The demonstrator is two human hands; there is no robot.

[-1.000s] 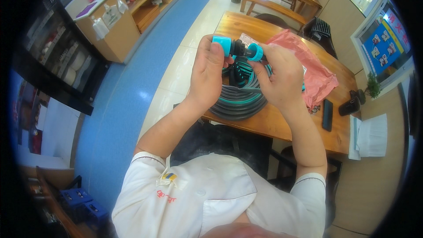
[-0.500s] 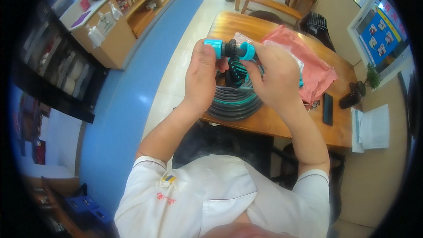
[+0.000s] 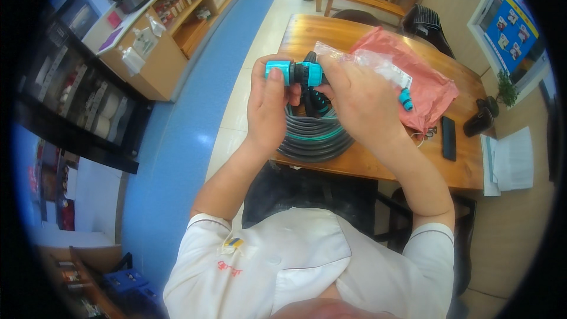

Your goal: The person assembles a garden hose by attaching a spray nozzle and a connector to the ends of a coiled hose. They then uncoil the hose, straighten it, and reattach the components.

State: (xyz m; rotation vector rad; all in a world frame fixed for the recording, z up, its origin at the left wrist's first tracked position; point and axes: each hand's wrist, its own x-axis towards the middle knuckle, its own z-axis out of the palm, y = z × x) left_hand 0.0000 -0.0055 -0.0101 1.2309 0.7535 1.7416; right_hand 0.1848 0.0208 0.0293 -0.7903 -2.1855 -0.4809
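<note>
A teal-and-black hose connector [image 3: 298, 73] is held above the table between my two hands. My left hand [image 3: 267, 103] is closed on its teal cylindrical end, thumb on top. The fingers of my right hand [image 3: 363, 97] pinch at a teal ring nut [image 3: 313, 74], which sits against the black middle of the connector; they partly hide its right side. Below both hands lies a coiled dark grey hose [image 3: 316, 139] with a teal stripe. Between hands and coil a black ribbed part shows, partly covered. Another small teal-and-black fitting [image 3: 406, 99] lies right of my right hand.
The wooden table [image 3: 378, 165] carries a crumpled red plastic bag [image 3: 428, 91], clear packaging [image 3: 378, 66], a dark phone [image 3: 449, 139] and a black cup [image 3: 477, 123]. White papers [image 3: 511, 159] are at the right edge. A bench [image 3: 360, 7] stands beyond the table.
The teal ring nut, earlier tilted at the connector's right end, now sits further left against its black middle. My right hand has moved slightly left with it. The view has shifted a little.
</note>
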